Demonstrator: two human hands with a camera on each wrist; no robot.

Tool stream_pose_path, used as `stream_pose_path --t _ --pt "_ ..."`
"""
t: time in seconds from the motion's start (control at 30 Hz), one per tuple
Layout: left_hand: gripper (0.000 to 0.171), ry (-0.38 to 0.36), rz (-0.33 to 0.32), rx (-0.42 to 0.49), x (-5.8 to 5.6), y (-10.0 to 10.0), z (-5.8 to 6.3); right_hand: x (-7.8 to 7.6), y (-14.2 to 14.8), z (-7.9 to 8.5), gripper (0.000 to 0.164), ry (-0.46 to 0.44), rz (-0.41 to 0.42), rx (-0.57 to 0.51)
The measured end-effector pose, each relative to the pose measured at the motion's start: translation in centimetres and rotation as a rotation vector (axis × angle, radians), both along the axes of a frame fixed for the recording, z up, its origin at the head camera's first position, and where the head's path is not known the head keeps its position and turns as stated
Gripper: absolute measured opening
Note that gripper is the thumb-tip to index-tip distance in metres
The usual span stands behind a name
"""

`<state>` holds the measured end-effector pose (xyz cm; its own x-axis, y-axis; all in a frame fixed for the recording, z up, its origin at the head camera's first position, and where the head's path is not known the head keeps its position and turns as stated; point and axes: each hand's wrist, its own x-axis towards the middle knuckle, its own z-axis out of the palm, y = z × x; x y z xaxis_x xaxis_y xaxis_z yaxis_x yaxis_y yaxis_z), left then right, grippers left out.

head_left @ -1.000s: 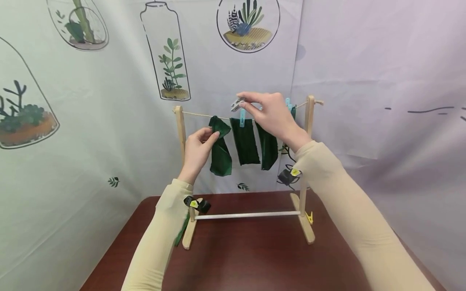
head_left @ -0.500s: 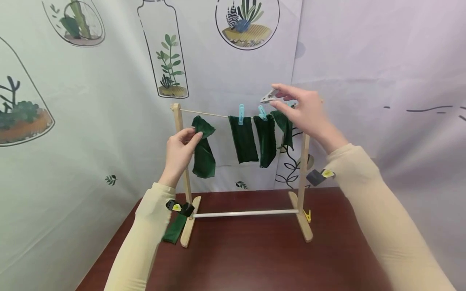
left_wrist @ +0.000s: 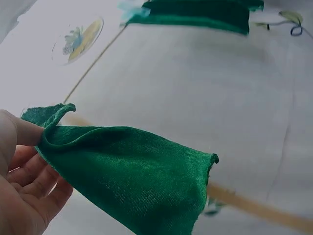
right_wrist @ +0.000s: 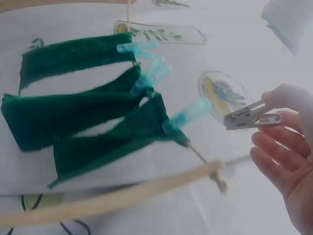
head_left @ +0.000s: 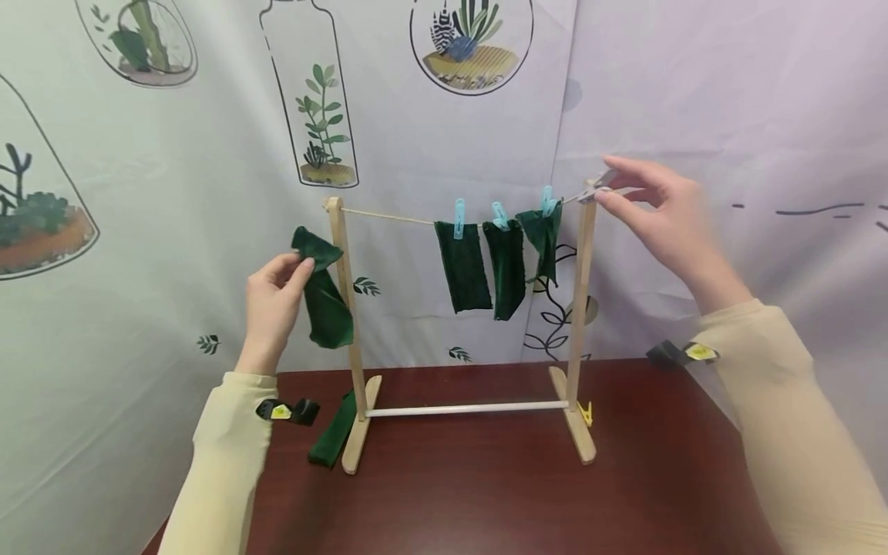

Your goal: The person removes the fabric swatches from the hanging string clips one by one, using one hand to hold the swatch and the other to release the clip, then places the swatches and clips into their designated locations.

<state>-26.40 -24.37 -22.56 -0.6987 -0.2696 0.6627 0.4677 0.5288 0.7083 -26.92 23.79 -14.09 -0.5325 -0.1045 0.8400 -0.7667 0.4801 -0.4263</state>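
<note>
My left hand pinches a green cloth strip near its upper end, in front of and left of the rack's left post. In the left wrist view the held cloth hangs with a fold by the thumb. Between thumb and fingers of my right hand is a grey clothespin, up by the top of the right post. Three green cloths, such as the middle one, hang from the string, each under a light blue clothespin.
The wooden rack stands on a dark red table, with a white bar low between its feet. Another green cloth lies by the left foot. A yellow clothespin is at the right foot. A printed curtain hangs behind.
My left hand has moved left with the cloth, away from the hanging cloths. My right hand has moved right with the grey clothespin, from above the middle of the line to the right post.
</note>
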Motion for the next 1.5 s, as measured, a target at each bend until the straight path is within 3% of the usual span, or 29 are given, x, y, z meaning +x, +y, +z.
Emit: stream_pose_path --t 0.2,0.37,0.47,0.67,0.87,1.13,1.5 --pt "0.044 -0.087 0.075 0.019 0.6 -3.0 -1.2 0.3 3.3 -1.3 0.045 -0.062 -0.054 -0.056" --pt "0.049 -0.186 0.123 -0.050 0.8 -5.3 -2.5 0.6 5.7 -2.9 0.047 -0.164 -0.109 -0.090" --pt "0.051 -0.226 0.140 -0.129 0.7 -6.6 -4.0 0.6 6.5 -4.2 0.048 -0.206 -0.148 -0.086" --pt "0.056 -0.328 0.114 -0.236 0.8 -9.1 -8.2 0.6 7.6 -6.9 0.048 -0.278 -0.188 -0.065" --pt "0.052 -0.432 0.132 -0.288 0.5 -10.0 -11.7 0.9 8.9 -9.7 0.051 -0.402 -0.253 -0.043" --pt "0.051 -0.570 0.130 -0.271 0.4 -11.2 -15.8 1.1 10.1 -13.1 0.056 -0.464 -0.303 0.012" --pt "0.049 -0.639 0.112 -0.288 0.4 -11.7 -18.2 1.4 11.3 -16.8 0.059 -0.533 -0.348 0.080"
